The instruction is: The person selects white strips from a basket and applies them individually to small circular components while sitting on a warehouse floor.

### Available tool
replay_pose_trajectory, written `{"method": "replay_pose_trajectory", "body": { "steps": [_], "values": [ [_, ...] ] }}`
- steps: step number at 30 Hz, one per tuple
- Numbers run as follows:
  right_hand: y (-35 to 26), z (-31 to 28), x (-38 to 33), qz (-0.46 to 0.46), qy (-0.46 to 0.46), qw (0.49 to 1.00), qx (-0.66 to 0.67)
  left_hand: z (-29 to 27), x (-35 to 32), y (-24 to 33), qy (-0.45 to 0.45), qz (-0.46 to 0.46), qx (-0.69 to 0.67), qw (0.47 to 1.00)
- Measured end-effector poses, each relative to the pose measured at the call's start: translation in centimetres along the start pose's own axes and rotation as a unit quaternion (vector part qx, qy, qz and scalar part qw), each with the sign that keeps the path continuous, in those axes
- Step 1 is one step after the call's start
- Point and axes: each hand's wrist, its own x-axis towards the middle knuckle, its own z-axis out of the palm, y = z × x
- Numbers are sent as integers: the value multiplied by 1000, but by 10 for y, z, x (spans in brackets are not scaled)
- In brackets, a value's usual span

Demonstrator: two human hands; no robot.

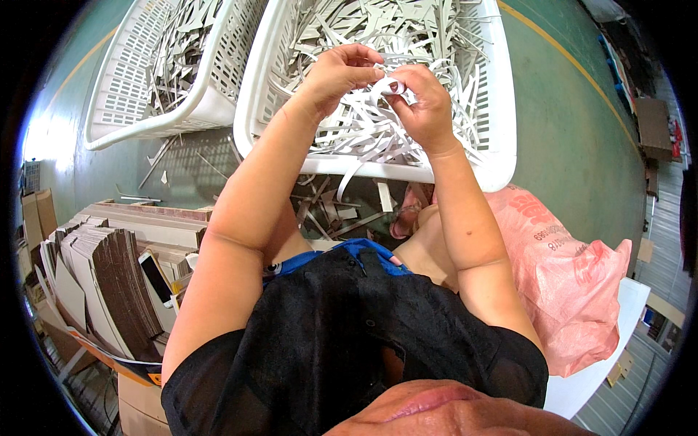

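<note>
Both my hands are raised over a white plastic basket [497, 109] full of pale paper strips. My right hand [424, 105] pinches a curled white paper strip [385, 89] between thumb and fingers. My left hand [340, 75] meets it from the other side, thumb and forefinger closing at the same strip; their exact grip is partly hidden. Below the hands, loose white strips [374, 138] lie tangled in the basket, and one hangs over its near rim.
A second white basket [134, 134] with grey-white offcuts stands at the left. Scraps [334, 211] litter the floor before me. Stacked cardboard sheets [109, 283] and a phone [155, 277] are at my left. A pink woven sack [560, 276] lies at my right.
</note>
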Motion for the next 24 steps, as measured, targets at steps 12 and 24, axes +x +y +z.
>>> {"method": "replay_pose_trajectory", "body": {
  "steps": [12,24],
  "values": [
    [9,12,-8,208,120,967,87,14,-2,2,-35,62,-61,996],
    [8,10,-6,211,99,958,167,17,-5,1,-37,50,-8,998]
  ]
}}
